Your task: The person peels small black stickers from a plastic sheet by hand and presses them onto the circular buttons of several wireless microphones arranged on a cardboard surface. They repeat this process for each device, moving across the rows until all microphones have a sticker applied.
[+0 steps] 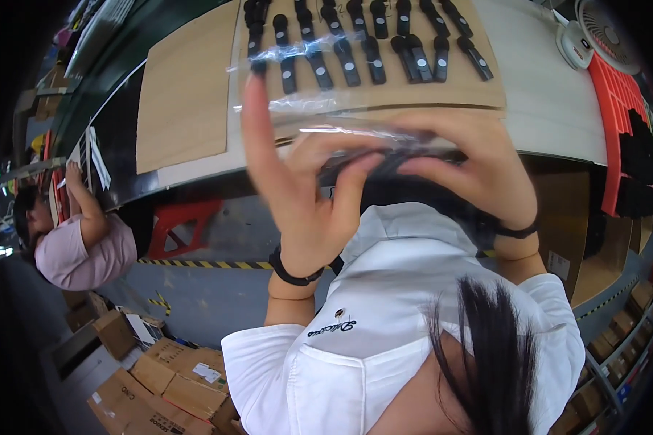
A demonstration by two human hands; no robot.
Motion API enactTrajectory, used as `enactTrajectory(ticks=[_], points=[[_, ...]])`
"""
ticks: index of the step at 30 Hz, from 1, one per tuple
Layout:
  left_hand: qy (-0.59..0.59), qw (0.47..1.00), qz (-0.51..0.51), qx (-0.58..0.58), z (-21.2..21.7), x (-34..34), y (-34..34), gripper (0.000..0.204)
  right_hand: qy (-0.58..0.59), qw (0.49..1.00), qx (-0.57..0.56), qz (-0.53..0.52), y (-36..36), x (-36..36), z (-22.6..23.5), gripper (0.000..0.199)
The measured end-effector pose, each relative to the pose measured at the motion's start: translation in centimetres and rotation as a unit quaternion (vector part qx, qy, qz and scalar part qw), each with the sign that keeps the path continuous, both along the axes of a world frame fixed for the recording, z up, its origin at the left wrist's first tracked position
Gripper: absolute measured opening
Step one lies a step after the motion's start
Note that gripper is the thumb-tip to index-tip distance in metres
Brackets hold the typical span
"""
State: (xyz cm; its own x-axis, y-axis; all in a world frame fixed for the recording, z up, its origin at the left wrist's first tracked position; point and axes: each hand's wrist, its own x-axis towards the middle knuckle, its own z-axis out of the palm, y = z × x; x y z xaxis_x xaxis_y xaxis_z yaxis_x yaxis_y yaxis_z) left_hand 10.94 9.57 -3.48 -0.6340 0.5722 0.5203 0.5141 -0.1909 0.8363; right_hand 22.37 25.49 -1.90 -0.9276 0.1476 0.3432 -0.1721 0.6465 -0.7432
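Between my two hands, in front of my chest, is a clear plastic bag [355,133] with bright glints along it. Something dark shows in or behind the plastic, too blurred to name. My left hand [305,192] pinches the bag with its thumb and curled fingers, while its index finger points up toward the table. The thumb and fingers of my right hand [479,163] close on the bag's other end. Just beyond lie rows of black handheld microphones [350,67], several with round white stickers, on a cardboard sheet [442,98]. Clear plastic partly covers the left ones.
Another cardboard sheet [185,101] lies left on the pale table [551,109]. A fan [609,32] and a red crate [606,123] with black things stand at the right. Another person [87,239] works at the far left. Cardboard boxes [167,377] sit on the floor behind me.
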Motion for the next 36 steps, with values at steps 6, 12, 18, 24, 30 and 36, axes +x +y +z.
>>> enactTrajectory(ticks=[6,12,18,24,30,36], points=[[0.155,0.983,0.086,-0.056,1.3,-0.1,0.2,0.039,-0.085,0.99,-0.109,0.035,0.6,0.5,-0.3,0.014],[-0.086,0.992,0.015,-0.092,0.0,0.3,1.0,0.013,-0.067,0.998,0.007,0.002,1.8,-0.3,-1.9,0.019],[-0.057,0.991,0.051,-0.115,-2.1,0.6,3.0,0.003,-0.082,0.989,-0.093,-0.083,2.1,0.1,-2.7,0.016],[-0.194,0.976,-0.009,-0.096,-3.4,1.5,4.3,0.006,-0.087,0.983,-0.119,-0.108,3.5,0.8,-4.0,0.01],[-0.079,0.985,0.0,-0.155,-4.8,1.2,5.0,0.007,-0.095,0.979,-0.104,-0.148,3.7,0.6,-4.4,0.014],[-0.119,0.984,-0.004,-0.13,-5.0,1.7,5.9,0.008,-0.04,0.959,-0.236,-0.151,4.4,0.7,-4.8,0.011]])
